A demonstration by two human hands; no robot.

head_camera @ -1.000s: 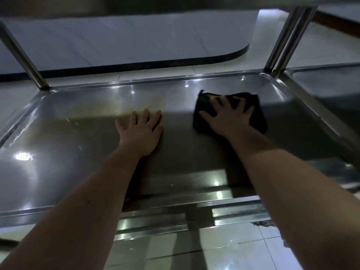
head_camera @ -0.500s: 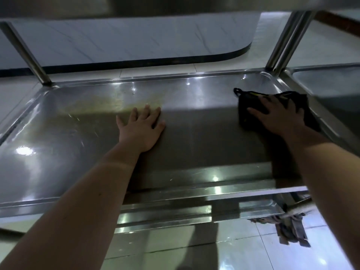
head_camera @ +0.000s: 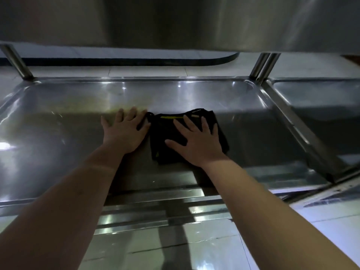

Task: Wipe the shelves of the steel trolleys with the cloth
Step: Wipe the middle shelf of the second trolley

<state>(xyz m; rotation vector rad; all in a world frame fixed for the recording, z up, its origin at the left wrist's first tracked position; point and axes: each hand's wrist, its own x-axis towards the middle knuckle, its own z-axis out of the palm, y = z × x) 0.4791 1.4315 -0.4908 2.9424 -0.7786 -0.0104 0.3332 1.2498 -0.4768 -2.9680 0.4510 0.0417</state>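
Since the earlier frame the cloth point(head_camera: 187, 133) has travelled from the right end of the shelf point(head_camera: 58, 121) back toward its middle, carried under the right hand point(head_camera: 196, 141); it now lies just beside the left hand point(head_camera: 126, 131), its left edge touching or nearly touching those fingers; cloth: black, folded, a thin yellow stripe near its far edge; right hand: flat, fingers spread, pressing down on the cloth, gripping nothing; left hand: flat, palm down on bare steel, fingers extended, holding nothing; shelf: steel tray with raised rim, reflective, beneath an upper shelf point(head_camera: 175, 20); upright posts point(head_camera: 263, 65) at the far right corner; a second trolley shelf point(head_camera: 321, 106) adjoining on the right; tiled floor point(head_camera: 214, 248) below.
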